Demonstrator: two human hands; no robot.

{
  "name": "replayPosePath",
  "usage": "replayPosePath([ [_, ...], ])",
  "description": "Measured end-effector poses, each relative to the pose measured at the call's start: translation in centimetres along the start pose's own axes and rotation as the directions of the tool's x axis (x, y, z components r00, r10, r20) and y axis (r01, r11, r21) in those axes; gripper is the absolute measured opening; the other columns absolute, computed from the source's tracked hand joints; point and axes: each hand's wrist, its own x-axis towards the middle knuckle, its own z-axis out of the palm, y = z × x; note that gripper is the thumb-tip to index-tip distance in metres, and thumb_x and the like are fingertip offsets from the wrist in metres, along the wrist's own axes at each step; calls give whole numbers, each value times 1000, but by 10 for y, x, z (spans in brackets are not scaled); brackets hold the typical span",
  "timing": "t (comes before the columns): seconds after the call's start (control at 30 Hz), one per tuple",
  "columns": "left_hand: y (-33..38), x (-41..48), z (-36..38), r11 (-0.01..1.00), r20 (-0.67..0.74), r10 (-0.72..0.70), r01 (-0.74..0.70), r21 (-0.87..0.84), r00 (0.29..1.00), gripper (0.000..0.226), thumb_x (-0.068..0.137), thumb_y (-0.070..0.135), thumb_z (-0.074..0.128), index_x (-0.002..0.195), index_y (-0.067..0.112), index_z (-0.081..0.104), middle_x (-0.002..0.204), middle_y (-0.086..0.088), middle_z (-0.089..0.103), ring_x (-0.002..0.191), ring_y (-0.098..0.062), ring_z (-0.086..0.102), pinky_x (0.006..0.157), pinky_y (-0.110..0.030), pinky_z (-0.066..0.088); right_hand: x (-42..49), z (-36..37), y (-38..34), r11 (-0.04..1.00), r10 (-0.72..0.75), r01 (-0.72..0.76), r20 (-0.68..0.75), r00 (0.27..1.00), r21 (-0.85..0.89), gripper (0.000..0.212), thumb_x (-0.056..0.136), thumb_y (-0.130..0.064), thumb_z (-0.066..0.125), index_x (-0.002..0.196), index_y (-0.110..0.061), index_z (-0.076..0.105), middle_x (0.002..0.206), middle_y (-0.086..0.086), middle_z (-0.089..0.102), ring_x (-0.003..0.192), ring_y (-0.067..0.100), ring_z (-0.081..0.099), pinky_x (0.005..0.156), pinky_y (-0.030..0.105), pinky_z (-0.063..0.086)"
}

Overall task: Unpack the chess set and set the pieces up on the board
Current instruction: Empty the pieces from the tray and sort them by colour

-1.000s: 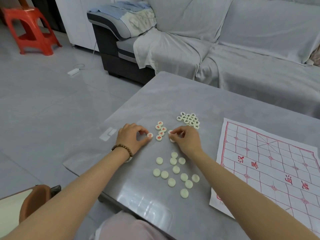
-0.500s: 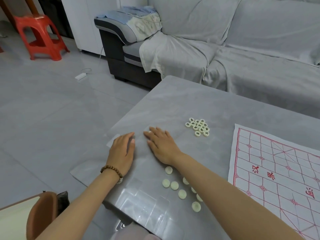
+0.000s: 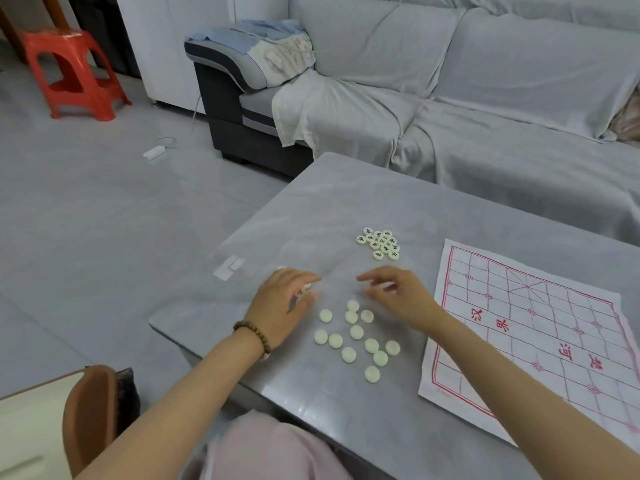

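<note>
Since half a second ago both hands have left their flat, palm-down press on the table (image 3: pixel 346 202) and drawn back toward its near edge. The left hand (image 3: pixel 282 306), with a bead bracelet (image 3: pixel 252 336) at the wrist, now has its fingers curled over a pale piece (image 3: pixel 306 289) at its fingertips; whether it grips that piece I cannot tell. The right hand (image 3: pixel 398 296) hovers just beside it, motion-blurred, with its fingers loosely apart and nothing seen in them. Between and below the two wrists, toward the near edge, the blank-backed pieces (image 3: pixel 356 332) lie scattered face down, some touching, most apart. The black-lettered pieces (image 3: pixel 379 243) sit in a tight cluster farther in, toward the middle of the table, well apart from both hands. The board (image 3: pixel 526 327), a white sheet with a red grid and red characters, lies flat along the right side with no piece on it. A covered sofa (image 3: pixel 485 98) stands beyond the far edge and a red stool (image 3: pixel 72 74) on the floor at far left.
</note>
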Motion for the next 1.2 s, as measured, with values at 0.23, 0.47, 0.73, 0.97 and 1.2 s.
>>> replayPosePath([
  [0.23, 28, 21, 36, 945, 295, 154, -228, 235, 943, 34, 98, 29, 39, 130, 28, 52, 127, 7, 51, 119, -14, 40, 96, -24, 27, -34, 0, 15, 967, -55, 76, 89, 995, -243, 24, 79, -25, 72, 103, -27, 71, 92, -10, 57, 87, 9, 56, 78, 18, 44],
  [0.47, 37, 40, 38, 967, 244, 45, -104, 232, 969, 22, 91, 38, 52, 108, 29, 62, 109, 8, 58, 107, -13, 44, 88, -25, 31, -26, 12, 21, 987, 5, -21, -102, 995, -158, 12, 84, -34, 66, 90, -25, 71, 86, -6, 59, 75, 5, 50, 70, 18, 40],
  [0.73, 31, 54, 40, 982, 127, -166, 152, 116, 978, 21, 83, 45, 60, 98, 30, 61, 85, 11, 61, 94, -12, 48, 86, -30, 39, -16, 16, 24, 994, 70, -87, -221, 973, -69, 10, 84, -25, 66, 81, -20, 58, 87, -2, 57, 69, 4, 46, 63, 14, 35],
  [0.97, 26, 21, 21, 990, 240, 90, -113, 85, 967, 23, 82, 42, 64, 104, 37, 65, 94, 18, 59, 91, -5, 40, 87, -25, 33, -62, -7, 26, 999, -35, 36, 24, 999, -17, 8, 83, -24, 68, 88, -29, 70, 88, -12, 60, 74, -1, 51, 66, 10, 39],
  [1.2, 31, 14, 24, 976, 269, 54, -107, 188, 962, 24, 83, 42, 62, 106, 36, 64, 98, 14, 61, 92, -6, 40, 90, -26, 35, -78, -9, 36, 965, -133, 145, 71, 989, -218, 17, 80, -29, 71, 97, -30, 73, 89, -15, 60, 83, 2, 54, 72, 12, 43],
])
